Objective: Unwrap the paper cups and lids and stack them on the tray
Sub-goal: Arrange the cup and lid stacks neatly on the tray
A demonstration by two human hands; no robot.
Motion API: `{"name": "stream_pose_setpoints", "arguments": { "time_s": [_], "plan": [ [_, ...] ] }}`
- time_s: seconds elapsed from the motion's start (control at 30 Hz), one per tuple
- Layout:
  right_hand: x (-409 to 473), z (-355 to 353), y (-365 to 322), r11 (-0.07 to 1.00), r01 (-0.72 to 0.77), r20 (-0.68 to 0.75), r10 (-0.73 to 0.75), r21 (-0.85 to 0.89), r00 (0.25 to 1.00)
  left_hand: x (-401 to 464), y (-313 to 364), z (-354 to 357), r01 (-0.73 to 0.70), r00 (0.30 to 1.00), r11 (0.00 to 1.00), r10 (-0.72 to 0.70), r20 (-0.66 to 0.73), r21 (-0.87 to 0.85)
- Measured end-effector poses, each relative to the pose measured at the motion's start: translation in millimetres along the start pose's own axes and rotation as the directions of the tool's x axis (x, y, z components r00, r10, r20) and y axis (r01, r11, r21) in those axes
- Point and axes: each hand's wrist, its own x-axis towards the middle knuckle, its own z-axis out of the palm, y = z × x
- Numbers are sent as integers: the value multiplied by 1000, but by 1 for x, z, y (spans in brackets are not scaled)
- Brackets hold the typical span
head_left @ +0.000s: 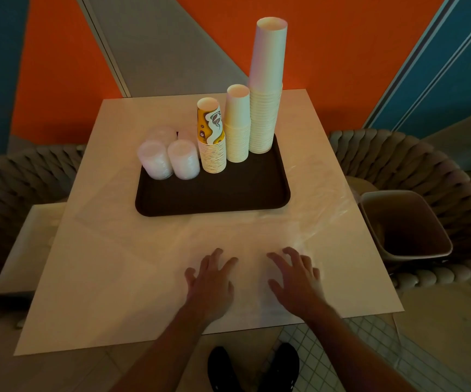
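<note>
A dark brown tray [214,198] lies on the white table. Along its back edge stand three upside-down stacks of paper cups: a tall white stack [267,89], a shorter cream stack [237,125] and a yellow patterned stack [211,137]. Stacks of clear plastic lids [169,158] stand at the tray's back left. Clear plastic wrap [310,210] lies flat on the table to the right of and in front of the tray. My left hand [214,284] and my right hand [296,275] rest palm down with fingers spread near the table's front edge, on the wrap's near part.
A beige bin [404,224] sits on a woven grey chair [455,193] right of the table. Another woven chair [8,193] stands at the left. A lower white surface [25,250] juts out at the table's left. My dark shoes [257,369] show below the front edge.
</note>
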Motion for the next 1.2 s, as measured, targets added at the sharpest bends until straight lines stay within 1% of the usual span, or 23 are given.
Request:
{"name": "stream_pose_setpoints", "arguments": {
  "time_s": [0.07,0.17,0.2,0.27,0.33,0.4,0.57,0.7,0.8,0.87,0.97,1.0,1.03,1.07,1.1,1.13,1.17,1.2],
  "plan": [
    [-2,7,4,1000,-25,1,25,10,1000,1,-13,-8,35,998,999,-36,-45,-26],
    [-4,7,16,998,-56,-6,56,-5,998,8,-46,-23,168,981,986,-169,-95,-21],
    [-5,7,20,998,-70,-9,70,-3,998,11,-59,-28,212,973,977,-213,-86,-16],
    [-6,5,26,996,-85,-22,86,9,996,17,-79,-34,271,962,962,-271,-18,-10],
    [-7,4,29,995,-97,-27,97,14,995,21,-91,-36,289,956,957,-289,58,-6],
    [-7,4,29,994,-110,-27,110,10,994,21,-95,-37,281,956,960,-279,92,-12],
    [-7,7,17,992,-123,-40,123,0,992,13,-86,-40,293,955,956,-290,67,-35],
    [-7,12,-1,993,-115,-70,113,-32,991,-4,-71,-46,281,959,938,-269,87,-202],
    [-7,16,-17,994,-101,-61,99,-43,993,-21,-50,-48,211,978,928,-200,67,-307],
    [-6,17,-25,995,-88,-39,87,-41,995,-30,-35,-47,159,987,916,-139,82,-368],
    [-6,15,-34,995,-93,-64,92,-21,994,-36,-14,-41,110,992,911,-75,103,-397],
    [-6,13,-36,994,-110,-87,111,13,990,-36,-7,-39,101,992,912,-62,109,-397],
    [-4,10,-37,987,-128,-110,138,93,984,-36,-1,-36,95,992,912,-53,115,-399],
    [-3,6,-38,963,-143,-114,173,230,978,-36,5,-34,89,992,912,-44,121,-399],
    [-1,1,-40,899,-154,-84,205,409,975,-36,11,-32,86,991,913,-38,127,-399],
    [1,-3,-41,790,-173,-20,228,588,974,-36,17,-29,81,991,913,-29,134,-399],
    [3,-7,-42,654,-204,66,230,729,971,-37,22,-27,70,990,913,-16,138,-403],
    [5,-10,-43,526,-255,160,219,811,962,-38,28,-25,54,991,909,3,136,-412]
  ]
}}
